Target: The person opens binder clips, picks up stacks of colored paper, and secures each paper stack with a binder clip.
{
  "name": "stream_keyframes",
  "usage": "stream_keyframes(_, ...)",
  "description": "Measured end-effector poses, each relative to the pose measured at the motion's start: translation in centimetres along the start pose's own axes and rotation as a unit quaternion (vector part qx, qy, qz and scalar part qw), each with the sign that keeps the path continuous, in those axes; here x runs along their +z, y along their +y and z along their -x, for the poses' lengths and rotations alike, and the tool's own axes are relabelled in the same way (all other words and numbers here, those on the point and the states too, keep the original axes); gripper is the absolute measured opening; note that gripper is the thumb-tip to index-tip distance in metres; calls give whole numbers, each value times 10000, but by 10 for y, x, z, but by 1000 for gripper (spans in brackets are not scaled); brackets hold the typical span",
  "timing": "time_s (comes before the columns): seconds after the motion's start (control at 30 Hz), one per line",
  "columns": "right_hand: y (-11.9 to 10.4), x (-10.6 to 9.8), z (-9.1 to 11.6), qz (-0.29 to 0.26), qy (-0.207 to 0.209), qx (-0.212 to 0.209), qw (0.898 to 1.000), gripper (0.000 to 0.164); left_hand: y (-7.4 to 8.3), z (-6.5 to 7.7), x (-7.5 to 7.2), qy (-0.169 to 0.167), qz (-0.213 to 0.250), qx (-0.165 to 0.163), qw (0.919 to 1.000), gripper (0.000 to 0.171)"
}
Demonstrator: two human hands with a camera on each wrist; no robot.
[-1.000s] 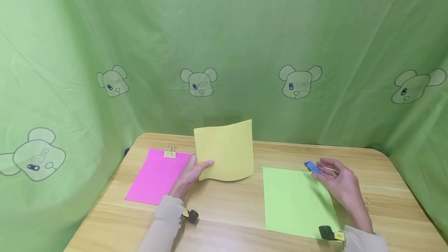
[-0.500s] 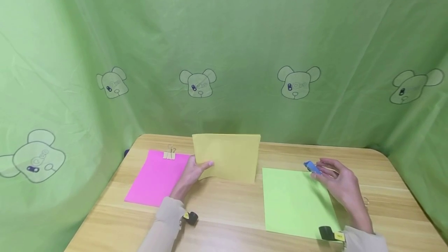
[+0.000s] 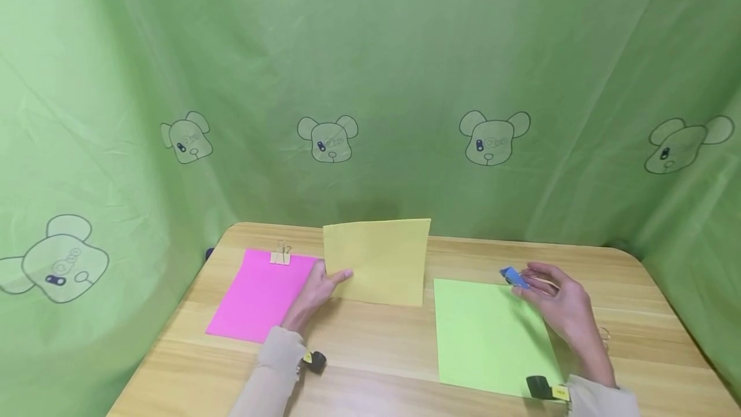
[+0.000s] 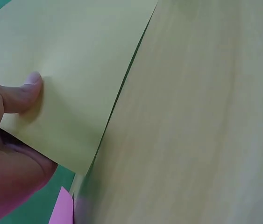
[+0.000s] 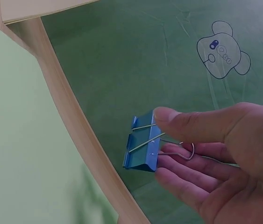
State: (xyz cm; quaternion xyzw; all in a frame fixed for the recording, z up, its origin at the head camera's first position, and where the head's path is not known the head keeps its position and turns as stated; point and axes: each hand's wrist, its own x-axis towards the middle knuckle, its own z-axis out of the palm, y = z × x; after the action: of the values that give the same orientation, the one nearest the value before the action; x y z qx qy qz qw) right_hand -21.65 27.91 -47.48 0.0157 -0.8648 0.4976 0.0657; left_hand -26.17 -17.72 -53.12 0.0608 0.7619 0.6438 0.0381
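My left hand [image 3: 315,285] grips a stack of yellow paper [image 3: 376,262] by its left edge, thumb on the near face and the other fingers hidden behind. The stack stands upright at the table's middle, its lower edge at or close to the tabletop; I cannot tell whether it touches. In my right hand [image 3: 558,298] a blue binder clip [image 5: 143,142] is pinched between thumb and fingers, its wire handles toward the palm. That hand hovers over the far right corner of a green paper stack [image 3: 486,340], which lies flat.
Pink paper [image 3: 260,295] lies at the left, with a pale yellow binder clip [image 3: 280,257] on its far edge. Wire handles of another clip [image 3: 604,336] show beside the right wrist. A green curtain [image 3: 405,69] surrounds the wooden table [image 3: 370,352].
The yellow stack has come down from a raised, curved position to a lower, straighter one, then tilted slightly. My right hand with the blue clip has barely moved.
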Motion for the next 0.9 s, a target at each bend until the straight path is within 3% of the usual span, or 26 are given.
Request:
stream_keyframes(0.17,3,1,-1,-809,-9,168,9966,72,1,1,-1,-190,207,16,9996,33)
stream_keyframes(0.4,-2,0,0,-2512,-99,357,9672,53,4,4,-2,-518,441,-39,9977,37)
stream_keyframes(0.7,-8,0,1,-2998,-229,760,9507,55,16,7,-3,-810,525,-226,9951,47)
stream_keyframes(0.9,-10,3,1,-3841,-363,655,9203,41,21,7,-2,-926,582,-253,9937,51)
